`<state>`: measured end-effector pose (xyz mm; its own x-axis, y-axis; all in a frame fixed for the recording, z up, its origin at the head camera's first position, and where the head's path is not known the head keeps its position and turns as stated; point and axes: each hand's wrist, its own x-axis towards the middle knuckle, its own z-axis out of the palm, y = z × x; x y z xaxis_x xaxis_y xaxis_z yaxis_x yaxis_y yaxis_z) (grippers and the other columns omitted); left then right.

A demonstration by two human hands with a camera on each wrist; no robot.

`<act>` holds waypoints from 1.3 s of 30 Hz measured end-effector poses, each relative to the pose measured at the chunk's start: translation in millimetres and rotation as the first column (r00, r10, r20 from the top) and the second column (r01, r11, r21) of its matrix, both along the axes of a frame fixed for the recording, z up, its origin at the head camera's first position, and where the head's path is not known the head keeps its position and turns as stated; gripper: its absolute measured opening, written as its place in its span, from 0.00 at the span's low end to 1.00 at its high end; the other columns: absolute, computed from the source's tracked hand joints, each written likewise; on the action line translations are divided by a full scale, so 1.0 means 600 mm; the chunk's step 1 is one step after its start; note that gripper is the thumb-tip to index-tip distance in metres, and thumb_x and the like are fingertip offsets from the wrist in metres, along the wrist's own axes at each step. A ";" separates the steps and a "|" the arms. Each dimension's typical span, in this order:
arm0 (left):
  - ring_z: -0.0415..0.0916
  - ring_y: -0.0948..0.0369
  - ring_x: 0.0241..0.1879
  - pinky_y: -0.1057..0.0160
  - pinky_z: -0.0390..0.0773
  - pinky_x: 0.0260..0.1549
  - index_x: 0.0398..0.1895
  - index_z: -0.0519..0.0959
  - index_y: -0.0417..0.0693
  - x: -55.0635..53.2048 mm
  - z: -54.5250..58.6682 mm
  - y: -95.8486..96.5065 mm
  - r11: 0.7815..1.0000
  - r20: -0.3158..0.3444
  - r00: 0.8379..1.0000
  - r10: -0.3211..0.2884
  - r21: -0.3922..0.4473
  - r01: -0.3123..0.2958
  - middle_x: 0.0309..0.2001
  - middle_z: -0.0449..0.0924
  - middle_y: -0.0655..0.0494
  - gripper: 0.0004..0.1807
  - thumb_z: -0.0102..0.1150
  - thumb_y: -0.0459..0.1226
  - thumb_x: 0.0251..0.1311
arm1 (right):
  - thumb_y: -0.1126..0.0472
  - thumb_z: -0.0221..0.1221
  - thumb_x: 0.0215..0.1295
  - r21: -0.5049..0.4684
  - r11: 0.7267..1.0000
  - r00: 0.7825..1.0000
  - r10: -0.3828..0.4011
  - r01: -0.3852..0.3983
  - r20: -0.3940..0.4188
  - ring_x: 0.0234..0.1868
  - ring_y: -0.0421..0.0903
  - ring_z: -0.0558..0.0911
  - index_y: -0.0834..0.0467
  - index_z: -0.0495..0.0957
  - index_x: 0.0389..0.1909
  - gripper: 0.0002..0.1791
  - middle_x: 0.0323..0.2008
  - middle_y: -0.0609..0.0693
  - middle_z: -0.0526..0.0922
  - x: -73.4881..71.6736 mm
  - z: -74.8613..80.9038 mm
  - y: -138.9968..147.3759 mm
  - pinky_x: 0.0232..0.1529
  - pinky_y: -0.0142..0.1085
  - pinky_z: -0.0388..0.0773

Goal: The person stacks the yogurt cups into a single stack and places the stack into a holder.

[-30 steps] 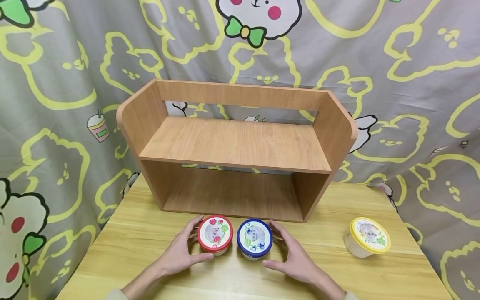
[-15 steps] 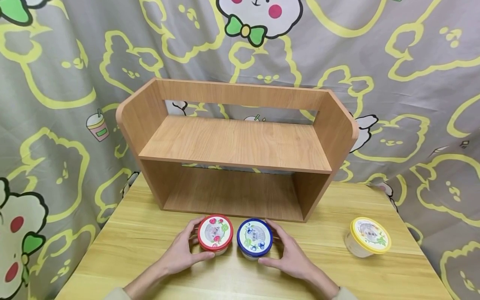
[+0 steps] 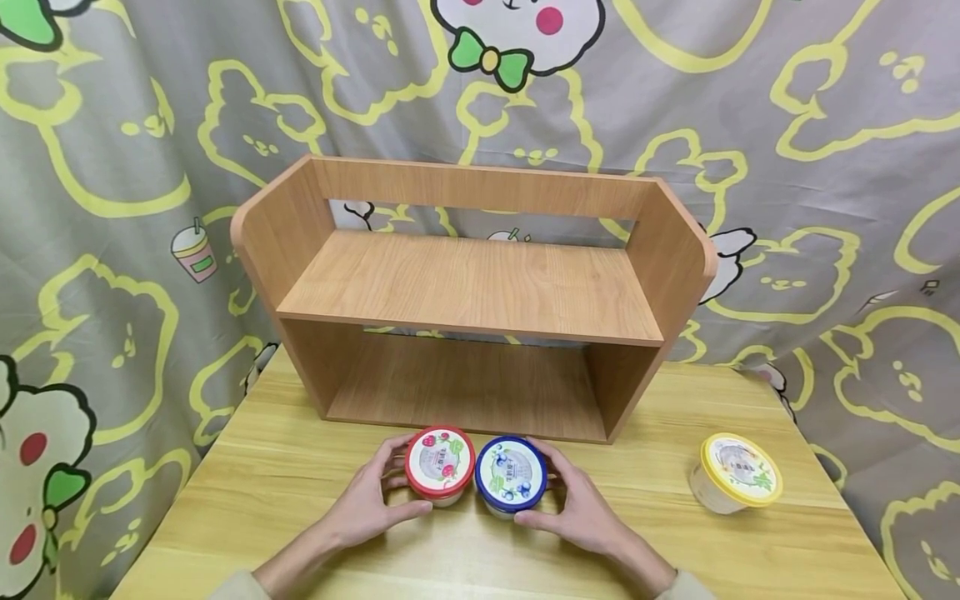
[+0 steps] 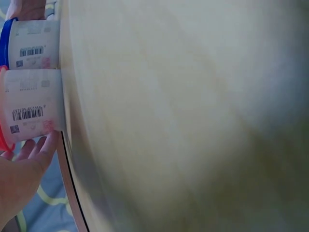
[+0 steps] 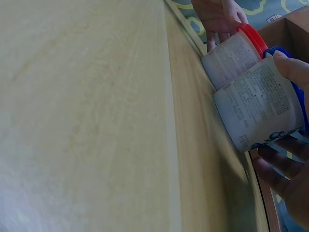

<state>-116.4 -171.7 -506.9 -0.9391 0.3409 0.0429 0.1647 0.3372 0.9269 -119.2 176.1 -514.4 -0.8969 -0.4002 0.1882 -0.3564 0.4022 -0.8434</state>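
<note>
Two white plastic tubs stand side by side on the table in front of the shelf, close together or touching. The red-lidded tub [image 3: 440, 461] has raspberries printed on its lid; blueberries mark the blue-lidded tub [image 3: 512, 474]. My left hand [image 3: 375, 500] holds the red-lidded tub from its left, fingers curved round the far side and thumb near the front. From the right, my right hand [image 3: 573, 504] holds the blue-lidded tub in the same way. In the right wrist view, its thumb lies against the blue lid [image 5: 299, 99]. Barcodes show on both tubs in the left wrist view.
A two-level wooden shelf [image 3: 472, 287] stands behind the tubs, with its lower opening facing me. To the right on the wooden table [image 3: 645, 467] is a yellow-lidded tub [image 3: 738, 472]. A grey patterned curtain [image 3: 135, 250] hangs round the back and sides.
The red-lidded tub has shifted slightly right, up to the blue-lidded one, with my left hand following. My right hand has closed in leftward on the blue-lidded tub.
</note>
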 end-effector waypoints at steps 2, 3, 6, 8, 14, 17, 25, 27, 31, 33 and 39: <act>0.78 0.47 0.65 0.67 0.82 0.64 0.77 0.61 0.45 -0.001 0.001 0.001 1.000 0.000 1.000 0.001 -0.008 -0.001 0.68 0.76 0.39 0.52 0.82 0.43 0.53 | 0.47 0.81 0.53 0.003 1.000 1.000 0.000 0.000 0.002 0.64 0.37 0.79 0.46 0.64 0.78 0.53 0.70 0.48 0.79 -0.001 0.000 0.000 0.60 0.35 0.84; 0.78 0.47 0.65 0.67 0.82 0.64 0.77 0.61 0.45 -0.001 0.002 0.001 1.000 0.001 1.000 0.002 -0.013 -0.002 0.68 0.76 0.39 0.52 0.82 0.44 0.52 | 0.46 0.81 0.53 0.005 1.000 1.000 0.001 -0.001 0.002 0.63 0.37 0.80 0.45 0.64 0.78 0.53 0.70 0.48 0.79 -0.001 0.000 0.000 0.60 0.36 0.84; 0.77 0.45 0.66 0.66 0.82 0.64 0.76 0.62 0.46 -0.002 0.004 0.002 1.000 -0.001 1.000 0.002 -0.021 -0.002 0.68 0.76 0.41 0.51 0.82 0.44 0.52 | 0.45 0.81 0.53 0.013 1.000 1.000 0.000 0.000 0.008 0.63 0.38 0.80 0.43 0.64 0.78 0.53 0.69 0.47 0.80 -0.002 0.000 0.000 0.60 0.36 0.84; 0.76 0.44 0.67 0.66 0.81 0.65 0.76 0.63 0.47 -0.004 0.005 0.003 1.000 -0.003 1.000 0.001 -0.026 -0.001 0.68 0.76 0.42 0.51 0.83 0.45 0.52 | 0.45 0.81 0.52 0.018 1.000 1.000 -0.003 0.003 0.013 0.63 0.38 0.80 0.43 0.64 0.77 0.52 0.69 0.47 0.80 -0.002 0.000 0.000 0.60 0.36 0.84; 0.75 0.45 0.69 0.62 0.81 0.67 0.76 0.63 0.50 -0.010 0.006 0.007 0.999 -0.006 1.000 0.006 -0.038 -0.006 0.69 0.75 0.44 0.52 0.83 0.45 0.51 | 0.45 0.81 0.52 0.023 1.000 1.000 -0.007 0.006 0.027 0.62 0.39 0.80 0.42 0.65 0.77 0.52 0.68 0.46 0.80 -0.002 0.001 0.000 0.59 0.36 0.84; 0.75 0.45 0.69 0.58 0.81 0.68 0.77 0.63 0.50 -0.011 0.007 0.009 0.999 -0.007 1.000 0.017 -0.043 -0.017 0.70 0.75 0.45 0.53 0.84 0.45 0.50 | 0.44 0.81 0.52 0.029 1.000 1.000 -0.008 0.007 0.028 0.62 0.38 0.80 0.42 0.65 0.77 0.52 0.68 0.46 0.81 -0.002 0.002 0.000 0.59 0.36 0.84; 0.76 0.48 0.67 0.58 0.81 0.67 0.76 0.64 0.51 -0.012 0.010 0.015 0.997 -0.001 0.999 0.047 -0.055 -0.047 0.68 0.76 0.47 0.53 0.85 0.45 0.48 | 0.45 0.81 0.52 0.026 1.000 0.999 -0.007 0.006 0.036 0.62 0.38 0.80 0.43 0.65 0.76 0.52 0.68 0.46 0.81 -0.002 0.003 0.001 0.60 0.36 0.84; 0.77 0.49 0.67 0.59 0.81 0.66 0.76 0.64 0.51 -0.012 0.010 0.015 0.997 -0.004 0.999 0.049 -0.055 -0.049 0.68 0.77 0.48 0.53 0.85 0.45 0.48 | 0.44 0.80 0.52 0.027 1.000 0.999 -0.006 0.005 0.036 0.62 0.38 0.80 0.43 0.65 0.77 0.52 0.68 0.46 0.81 -0.001 0.003 0.001 0.60 0.36 0.84; 0.77 0.50 0.66 0.62 0.82 0.65 0.76 0.64 0.51 -0.013 0.008 0.015 0.997 -0.005 0.999 0.051 -0.051 -0.051 0.67 0.77 0.48 0.52 0.85 0.45 0.48 | 0.44 0.80 0.53 0.029 1.000 1.000 -0.004 0.003 0.030 0.62 0.38 0.80 0.43 0.65 0.77 0.52 0.68 0.46 0.81 0.000 0.003 0.001 0.60 0.36 0.84; 0.77 0.51 0.66 0.63 0.81 0.65 0.76 0.64 0.51 -0.014 0.008 0.015 0.998 -0.003 0.999 0.051 -0.046 -0.051 0.67 0.77 0.48 0.53 0.85 0.45 0.48 | 0.44 0.80 0.52 0.026 1.000 1.000 -0.005 0.004 0.031 0.62 0.38 0.80 0.43 0.65 0.77 0.52 0.67 0.46 0.81 0.000 0.004 0.001 0.59 0.35 0.84; 0.77 0.54 0.65 0.70 0.81 0.63 0.75 0.65 0.50 -0.017 0.006 0.014 0.999 0.008 0.999 0.032 -0.007 -0.032 0.66 0.77 0.46 0.51 0.85 0.43 0.49 | 0.45 0.81 0.51 0.020 1.000 1.000 -0.009 0.009 0.011 0.60 0.37 0.81 0.44 0.66 0.76 0.52 0.66 0.46 0.82 0.001 0.004 0.004 0.59 0.35 0.84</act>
<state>-126.7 -163.6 -503.2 -0.9499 0.3108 0.0329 0.1461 0.3487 0.9258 -118.9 178.3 -511.9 -0.9025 -0.3955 0.1706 -0.3436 0.4221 -0.8389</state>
